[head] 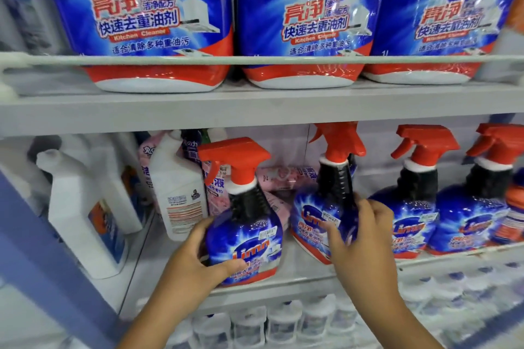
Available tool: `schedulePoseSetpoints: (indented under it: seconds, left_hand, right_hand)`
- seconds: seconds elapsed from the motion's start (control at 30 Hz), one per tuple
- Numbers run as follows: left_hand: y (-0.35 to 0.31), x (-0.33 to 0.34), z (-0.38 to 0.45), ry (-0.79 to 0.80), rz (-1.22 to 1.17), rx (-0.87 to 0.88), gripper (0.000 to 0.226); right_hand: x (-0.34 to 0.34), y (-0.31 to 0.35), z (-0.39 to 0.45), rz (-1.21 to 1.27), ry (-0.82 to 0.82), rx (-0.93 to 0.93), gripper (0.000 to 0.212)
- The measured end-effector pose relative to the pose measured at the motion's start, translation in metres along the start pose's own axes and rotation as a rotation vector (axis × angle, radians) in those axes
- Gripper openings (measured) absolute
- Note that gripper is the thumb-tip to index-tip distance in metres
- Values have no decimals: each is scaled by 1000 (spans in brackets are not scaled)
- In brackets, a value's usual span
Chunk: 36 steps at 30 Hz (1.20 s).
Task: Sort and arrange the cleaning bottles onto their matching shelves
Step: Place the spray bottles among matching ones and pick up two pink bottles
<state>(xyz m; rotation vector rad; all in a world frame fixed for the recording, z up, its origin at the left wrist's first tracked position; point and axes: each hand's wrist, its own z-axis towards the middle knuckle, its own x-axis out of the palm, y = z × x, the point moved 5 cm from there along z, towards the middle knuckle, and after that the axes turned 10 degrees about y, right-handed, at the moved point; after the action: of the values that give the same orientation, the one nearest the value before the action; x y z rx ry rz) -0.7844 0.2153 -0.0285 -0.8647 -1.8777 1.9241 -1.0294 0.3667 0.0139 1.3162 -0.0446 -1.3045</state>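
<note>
1. limn spray bottle (246, 235), blue body with red trigger head, sits at the front edge of the middle shelf (255, 287), left end of the spray row, label out.
2. left hand (195, 258) holds it low: fingers curled behind the left side, thumb across the lower front label. firm wrap, not a pinch.
3. right hand (360, 232) grips the next limn spray bottle (323, 215) on its right side, fingers curled round the body below the neck. that bottle leans left and looks rotated, label off-front.
4. two more limn spray bottles (411, 221) (470, 221) stand upright to the right, labels out; these look like the reference line.
5. step in hand, my read: squaring both held bottles into that row.
6. do it well: stand the tilted one on its full base first, twist the label front, trigger heads all one way.
7. slide, don't lift much; the upper shelf (255, 110) with the big limn refill pouches (158, 22) is close above the trigger heads.
8. keep the bases behind the front rail, or a bottle may tip off.
9. pink pouches (278, 178) lie behind and the white bottle (178, 187) stands just left; don't shove into them. they may belong elsewhere, cannot tell.
</note>
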Motion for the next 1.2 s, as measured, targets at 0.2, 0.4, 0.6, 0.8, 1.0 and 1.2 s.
schedulePoseSetpoints:
  seconds: [0.2, 0.4, 0.6, 0.8, 1.0, 1.2]
  left_hand:
    - [-13, 24, 5, 48, 56, 81, 79]
    - [-21, 36, 12, 245, 135, 98, 68]
    - [-25, -72, 5, -652, 75, 261, 32]
    - [-22, -81, 43, -581, 12, 68, 69]
    - [-6, -78, 49, -556, 138, 86, 42]
    - [8, -81, 21, -694, 114, 148, 36]
  right_hand:
    - [9, 51, -27, 350, 199, -259, 48]
    - [47, 79, 12, 348, 243, -192, 54]
    - [48, 76, 18, 256, 130, -165, 57]
    - [32, 87, -5, 205, -56, -163, 57]
    - [69, 143, -36, 501, 301, -348, 41]
    - [130, 159, 31, 449, 285, -40, 72]
